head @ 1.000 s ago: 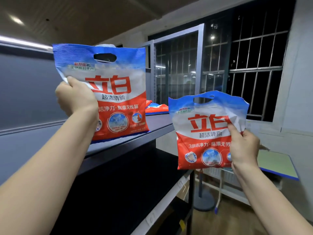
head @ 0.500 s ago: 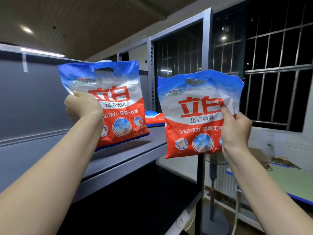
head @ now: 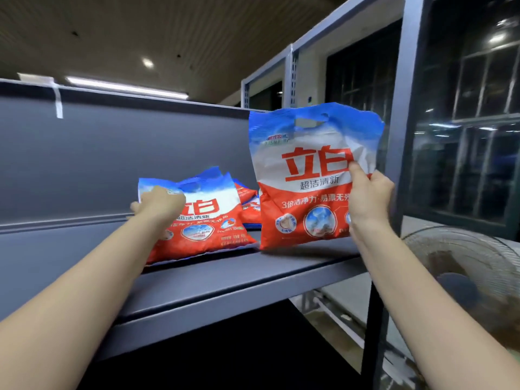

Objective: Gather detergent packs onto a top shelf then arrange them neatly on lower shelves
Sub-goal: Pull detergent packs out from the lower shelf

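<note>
Red-and-blue detergent packs risk sliding: the left hand (head: 159, 204) grips one pack (head: 202, 218) lying at 9 o'clock on the top shelf (head: 253, 280), while the right hand (head: 368, 195) pinches the upright pack (head: 306, 178) near the shelf's front edge, where it could topple.

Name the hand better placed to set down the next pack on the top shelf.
Right. The right hand grips an upright pack whose bottom edge sits just at the shelf, ready to lay down. The left hand is on a pack already lying there.
</note>
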Motion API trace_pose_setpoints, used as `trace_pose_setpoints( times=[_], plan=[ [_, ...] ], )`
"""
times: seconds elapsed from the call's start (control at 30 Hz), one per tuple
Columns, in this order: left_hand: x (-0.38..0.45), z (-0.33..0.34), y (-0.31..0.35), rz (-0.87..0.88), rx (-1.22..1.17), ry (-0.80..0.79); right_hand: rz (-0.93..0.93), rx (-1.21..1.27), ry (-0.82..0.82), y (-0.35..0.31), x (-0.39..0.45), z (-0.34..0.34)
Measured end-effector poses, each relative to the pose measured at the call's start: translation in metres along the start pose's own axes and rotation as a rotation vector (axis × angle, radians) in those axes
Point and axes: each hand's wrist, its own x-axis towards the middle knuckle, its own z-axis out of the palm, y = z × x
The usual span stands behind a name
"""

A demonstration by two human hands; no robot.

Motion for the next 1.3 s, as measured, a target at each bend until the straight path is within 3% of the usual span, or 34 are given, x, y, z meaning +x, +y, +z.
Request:
trace_pose_setpoints(
  times=[0.1, 0.2, 0.3, 0.43, 0.53, 0.63, 0.73, 0.9, 1.3],
  plan=[
    [-0.001, 0.007, -0.005, 0.067, 0.108, -0.039, -0.007, -0.186, -0.024, 0.028, 0.017, 0.024],
    [-0.002, 0.011, -0.008, 0.152, 0.268, -0.003, 0.031, -0.659, -0.334, 0.061, 0.015, 0.043],
    [-0.005, 0.014, -0.010, 0.220, 0.380, -0.038, -0.126, -0.964, -0.561, 0.075, 0.007, 0.052],
    [-0.014, 0.014, -0.008, 0.267, 0.295, -0.106, -0.170, -0.997, -0.703, 0.072, 0.013, 0.046],
    [-0.020, 0.013, -0.009, 0.288, 0.179, -0.102, -0.227, -1.015, -0.672, 0.073, 0.007, 0.041],
    [-0.029, 0.013, -0.013, 0.295, 0.256, -0.092, -0.290, -0.998, -0.618, 0.072, -0.001, 0.040],
    [-0.040, 0.009, -0.017, 0.274, 0.363, 0.005, -0.340, -0.924, -0.597, 0.063, -0.013, 0.039],
    [-0.062, -0.020, -0.035, 0.333, 0.284, 0.110, -0.362, -0.730, -0.640, 0.039, -0.049, 0.043],
    [-0.134, -0.166, -0.104, 0.426, 0.307, 0.353, -0.307, -0.406, -0.835, -0.034, -0.203, 0.068]
  ],
)
